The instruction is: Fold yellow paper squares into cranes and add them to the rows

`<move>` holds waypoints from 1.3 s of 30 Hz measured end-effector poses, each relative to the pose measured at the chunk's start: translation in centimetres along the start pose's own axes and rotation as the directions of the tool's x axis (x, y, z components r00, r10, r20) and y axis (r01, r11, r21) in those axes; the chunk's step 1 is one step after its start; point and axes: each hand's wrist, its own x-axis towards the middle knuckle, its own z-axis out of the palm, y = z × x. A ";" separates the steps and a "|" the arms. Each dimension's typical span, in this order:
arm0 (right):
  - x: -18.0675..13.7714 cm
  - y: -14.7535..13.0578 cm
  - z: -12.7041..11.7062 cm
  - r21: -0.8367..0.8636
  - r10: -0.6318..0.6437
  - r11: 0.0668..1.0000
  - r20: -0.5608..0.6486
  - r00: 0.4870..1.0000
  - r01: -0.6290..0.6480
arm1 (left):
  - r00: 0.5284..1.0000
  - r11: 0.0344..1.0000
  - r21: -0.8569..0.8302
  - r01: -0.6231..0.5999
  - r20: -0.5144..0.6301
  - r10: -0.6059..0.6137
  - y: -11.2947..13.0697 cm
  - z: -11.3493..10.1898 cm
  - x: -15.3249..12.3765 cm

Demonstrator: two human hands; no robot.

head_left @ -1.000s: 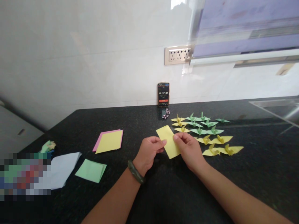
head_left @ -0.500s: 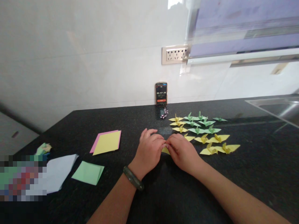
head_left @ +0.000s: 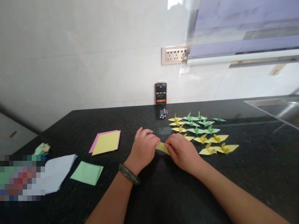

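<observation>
A piece of folded yellow paper [head_left: 162, 147] stretches between my two hands, low over the dark counter. My left hand [head_left: 146, 151] pinches its left end, with the thumb and forefinger together and the other fingers raised. On the right end, my right hand [head_left: 183, 151] has its fingers closed round the paper and hides that part. Just beyond my right hand stand rows of yellow paper cranes [head_left: 208, 150] and green paper cranes [head_left: 196, 130]. One yellow crane is partly covered by that hand.
Left of my hands lie yellow and pink paper squares [head_left: 106, 143], a folded green sheet [head_left: 87, 173] and white paper [head_left: 59, 174]. A phone [head_left: 161, 94] showing a timer leans on the wall behind a beaded string [head_left: 163, 114]. A metal sink [head_left: 277, 109] is at the right.
My left hand has moved left, away from my right hand, so more of the yellow paper shows between them. My right hand has hardly moved.
</observation>
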 end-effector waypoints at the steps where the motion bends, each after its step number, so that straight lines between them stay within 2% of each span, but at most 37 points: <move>1: 0.1 0.1 -0.1 0.002 -0.002 1.000 -0.007 1.000 0.002 | 1.000 1.000 0.008 0.011 -0.019 -0.011 -0.4 -0.2 0.0; 3: 0.2 0.3 -0.3 -0.001 0.008 1.000 -0.031 0.999 -0.008 | 0.993 0.997 0.031 0.075 -0.099 -0.072 -1.2 -0.5 0.1; 5: 0.2 0.5 -0.4 -0.010 0.026 1.000 -0.055 0.998 -0.026 | 0.956 0.984 0.009 0.180 -0.239 -0.172 -1.7 -0.9 0.1; 7: 0.2 0.7 -0.4 -0.010 0.031 0.999 -0.073 0.997 -0.032 | 0.906 0.969 -0.127 0.212 -0.345 -0.244 -1.7 -1.0 0.2; 8: 0.2 0.7 -0.4 -0.003 0.023 1.000 -0.074 0.997 -0.023 | 0.906 0.962 -0.203 0.181 -0.347 -0.243 -1.5 -1.0 0.2; 9: 0.1 0.7 -0.3 0.009 0.007 1.000 -0.071 0.997 -0.007 | 0.924 0.956 -0.263 0.133 -0.315 -0.216 -1.2 -0.9 0.2; 12: 0.0 0.5 -0.2 0.036 -0.048 0.998 -0.053 0.997 0.050 | 0.988 0.936 -0.350 0.044 -0.122 -0.092 0.0 -0.5 0.2; 15: -0.1 0.2 -0.2 0.038 -0.067 0.997 -0.033 0.997 0.068 | 0.999 0.926 -0.376 0.031 -0.024 -0.043 0.7 -0.1 0.3; 22: 0.0 0.3 -0.4 0.041 -0.073 0.996 -0.057 0.996 0.076 | 0.992 0.911 -0.407 0.075 -0.065 -0.111 0.4 0.0 0.2; 30: 0.4 1.3 -1.8 0.025 -0.034 0.999 -0.205 0.978 0.040 | 0.909 0.796 -0.547 0.260 -0.140 -0.393 -1.4 -0.3 0.1; 32: 0.5 1.6 -2.2 0.072 0.019 0.997 -0.284 0.959 0.002 | 0.873 0.732 -0.610 0.302 -0.130 -0.469 -1.6 -0.3 0.1; 34: 0.5 1.7 -2.3 0.204 0.161 0.974 -0.341 0.926 -0.094 | 0.833 0.644 -0.688 0.335 -0.104 -0.543 -1.6 -0.2 0.1; 35: 0.5 1.7 -2.2 0.306 0.254 0.940 -0.330 0.909 -0.151 | 0.821 0.595 -0.726 0.344 -0.075 -0.566 -1.5 -0.1 0.1; 37: 0.5 1.6 -1.8 0.522 0.404 0.817 -0.214 0.889 -0.246 | 0.817 0.497 -0.791 0.356 0.004 -0.577 -1.0 -0.1 0.2; 39: 0.4 1.3 -1.3 0.674 0.444 0.675 -0.047 0.895 -0.299 | 0.826 0.413 -0.826 0.383 0.107 -0.553 -0.3 -0.1 0.2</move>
